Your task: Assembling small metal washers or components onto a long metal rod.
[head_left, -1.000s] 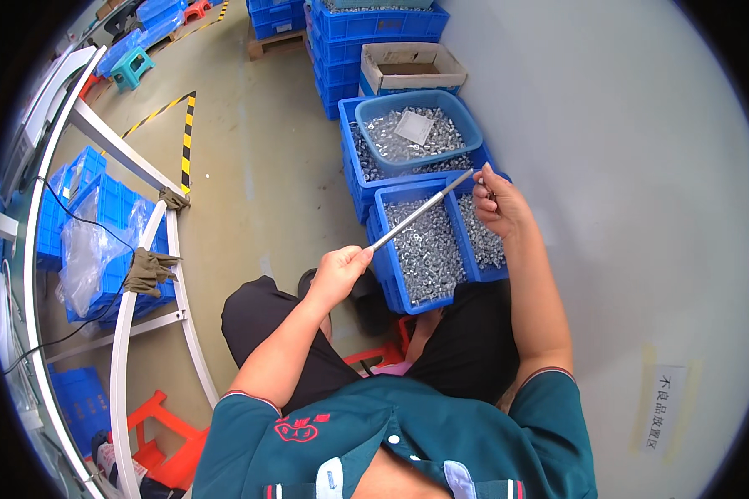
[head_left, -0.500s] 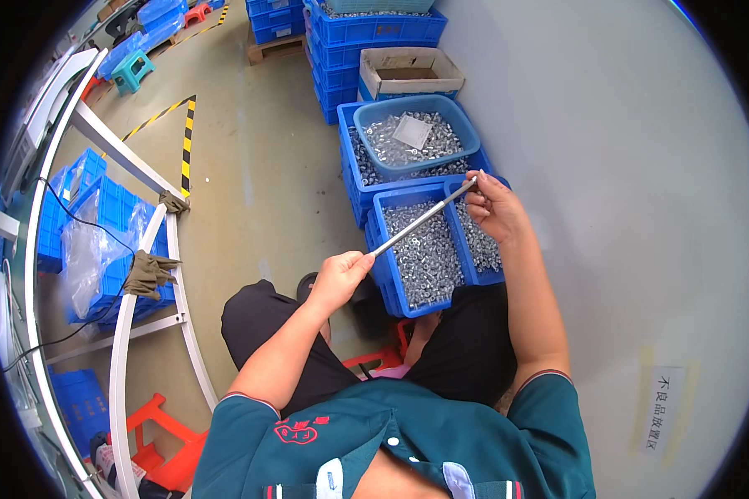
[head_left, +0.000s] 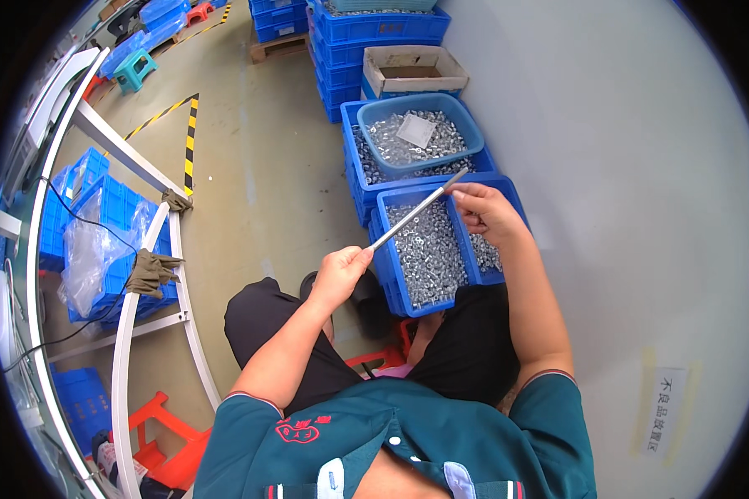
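A thin silvery metal rod (head_left: 416, 212) slants up to the right between my hands. My left hand (head_left: 341, 274) is closed round its lower end. At the upper part, the thumb and forefinger of my right hand (head_left: 489, 212) pinch the rod a little below its tip; whether a small part sits between them I cannot make out. Below the rod stands a blue bin (head_left: 384, 274) full of small silvery metal nuts or collars. Beside it, partly under my right hand, a second blue bin (head_left: 477, 273) holds similar pieces.
Behind the bins, a light-blue basin (head_left: 478, 137) of metal parts with a white card rests on a blue crate (head_left: 351, 175). A cardboard box (head_left: 416, 83) and stacked blue crates (head_left: 333, 79) stand farther back. A white frame (head_left: 187, 291) is at left, a wall (head_left: 616, 208) at right.
My right hand has shifted slightly left and down along the rod, so more of the rod's tip shows beyond the fingers. My left hand has barely moved.
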The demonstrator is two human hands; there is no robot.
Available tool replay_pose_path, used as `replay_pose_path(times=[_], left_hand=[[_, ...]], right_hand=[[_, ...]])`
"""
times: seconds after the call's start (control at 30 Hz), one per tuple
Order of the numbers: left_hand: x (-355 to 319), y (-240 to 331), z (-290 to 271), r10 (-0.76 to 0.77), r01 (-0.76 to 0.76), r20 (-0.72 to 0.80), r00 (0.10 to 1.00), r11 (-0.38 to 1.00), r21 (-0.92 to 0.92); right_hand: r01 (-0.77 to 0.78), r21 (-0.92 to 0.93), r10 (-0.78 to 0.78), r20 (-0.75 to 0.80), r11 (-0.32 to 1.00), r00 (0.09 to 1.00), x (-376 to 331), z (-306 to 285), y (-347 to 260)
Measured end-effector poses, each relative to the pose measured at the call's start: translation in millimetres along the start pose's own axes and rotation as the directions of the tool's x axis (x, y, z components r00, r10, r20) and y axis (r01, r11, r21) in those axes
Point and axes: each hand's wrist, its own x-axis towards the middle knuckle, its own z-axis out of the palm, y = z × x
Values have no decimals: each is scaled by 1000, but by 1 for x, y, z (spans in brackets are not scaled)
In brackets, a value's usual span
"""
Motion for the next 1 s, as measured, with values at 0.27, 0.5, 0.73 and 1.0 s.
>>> replay_pose_path(times=[0.27, 0.5, 0.73, 1.0], left_hand=[[-5, 2, -1, -41, 41, 58, 997, 999, 4], [-6, 0, 1, 15, -19, 54, 998, 997, 77], [-6, 3, 3, 7, -11, 26, 1000, 989, 149], [0, 9, 0, -34, 34, 8, 999, 999, -3]], right_hand=[[90, 365, -89, -20, 927, 996, 2, -29, -4], [75, 273, -76, -5, 959, 997, 0, -29, -6], [91, -33, -93, -70, 995, 993, -3, -6, -3], [-128, 148, 109, 128, 981, 986, 2, 2, 5]])
